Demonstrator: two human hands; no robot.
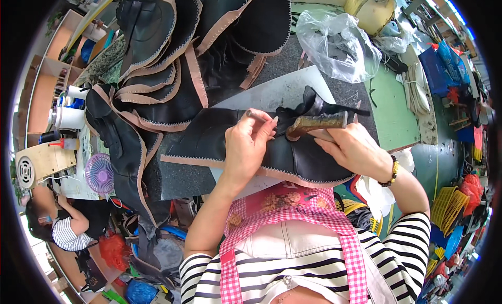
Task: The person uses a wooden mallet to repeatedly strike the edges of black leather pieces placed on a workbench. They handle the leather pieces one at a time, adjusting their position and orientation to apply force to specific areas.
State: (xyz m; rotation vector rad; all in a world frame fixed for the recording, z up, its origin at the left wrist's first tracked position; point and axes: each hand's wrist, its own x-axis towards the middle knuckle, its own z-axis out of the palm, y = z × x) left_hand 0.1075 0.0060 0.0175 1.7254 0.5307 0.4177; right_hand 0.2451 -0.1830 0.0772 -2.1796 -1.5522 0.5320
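A black leather shoe upper [204,134] with a beige, zigzag-stitched edge lies across a pale board [308,80] in front of me. Over its middle, my left hand [244,147] pinches a short metal rod [257,116] that looks like a punch; its lower end is hidden by the fingers. Close by on the right, my right hand [353,147] is closed round a hammer [315,124] with a worn brown, curved head. The hammer head hangs over the upper near a black strap piece [311,102]. Most of the handle is hidden in my palm.
Several more black uppers [151,89] are heaped at the far left. A clear plastic bag [340,45] lies at the far right beside a green board [392,105]. To the left stand a purple fan [99,173] and a glue bottle [69,144]. Another person [70,228] sits at lower left.
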